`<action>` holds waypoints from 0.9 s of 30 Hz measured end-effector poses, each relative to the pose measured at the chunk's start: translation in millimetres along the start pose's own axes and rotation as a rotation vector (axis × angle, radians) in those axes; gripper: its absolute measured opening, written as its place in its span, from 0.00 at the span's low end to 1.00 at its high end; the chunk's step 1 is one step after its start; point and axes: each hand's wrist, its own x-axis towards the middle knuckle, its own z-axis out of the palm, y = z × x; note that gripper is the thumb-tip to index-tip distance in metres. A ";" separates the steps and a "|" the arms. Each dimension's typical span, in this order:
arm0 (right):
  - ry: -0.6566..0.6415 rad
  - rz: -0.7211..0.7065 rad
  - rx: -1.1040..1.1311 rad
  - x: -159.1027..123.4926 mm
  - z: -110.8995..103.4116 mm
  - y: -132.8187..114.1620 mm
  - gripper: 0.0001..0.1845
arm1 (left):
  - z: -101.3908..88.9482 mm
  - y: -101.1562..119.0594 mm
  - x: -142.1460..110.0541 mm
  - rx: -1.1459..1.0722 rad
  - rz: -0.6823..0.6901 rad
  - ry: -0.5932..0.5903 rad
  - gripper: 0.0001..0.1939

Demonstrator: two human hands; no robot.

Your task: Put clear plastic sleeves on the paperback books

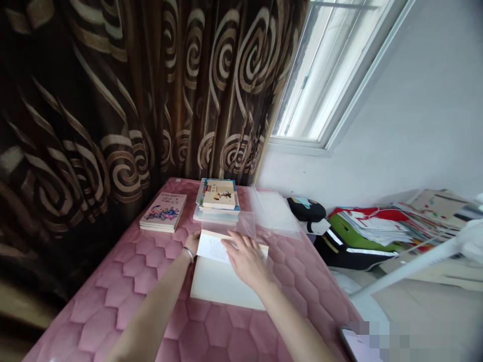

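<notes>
An open book (226,281) lies on the pink quilted surface in front of me, a wide pale blank area toward me and a printed page (216,247) beyond it. My left hand (193,243), a bracelet on its wrist, grips the book at its far left edge; some of its fingers are hidden by the page. Over the printed page rests my right hand (247,259), fingers stretched out and holding nothing. Just beyond the book, a clear plastic sheet (246,221) shows.
A stack of books (219,196) stands behind, and another stack (163,213) sits at left. Clear plastic covers (273,211) lie at right. A phone (360,344) is near the front right. Bags and papers (372,226) fill the floor side. A white pole (407,269) slants there.
</notes>
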 end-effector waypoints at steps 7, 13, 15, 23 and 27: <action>0.016 -0.080 0.077 7.0 22.1 -22.2 0.20 | 0.6 3.9 -3.6 -0.009 -0.012 -0.021 0.16; 0.061 0.034 0.147 1.9 45.3 -32.3 0.19 | -0.4 0.4 -4.4 0.017 -0.011 0.006 0.20; 0.070 0.056 0.167 -2.3 52.7 -33.1 0.19 | -1.1 -1.7 -4.3 0.024 -0.005 0.028 0.20; 0.117 0.130 0.197 -10.5 66.6 -35.2 0.20 | 0.0 -2.0 -10.4 -0.009 0.006 0.056 0.25; 0.140 0.145 0.175 -9.8 71.6 -36.5 0.21 | 2.0 -1.8 -13.9 -0.029 0.009 0.059 0.26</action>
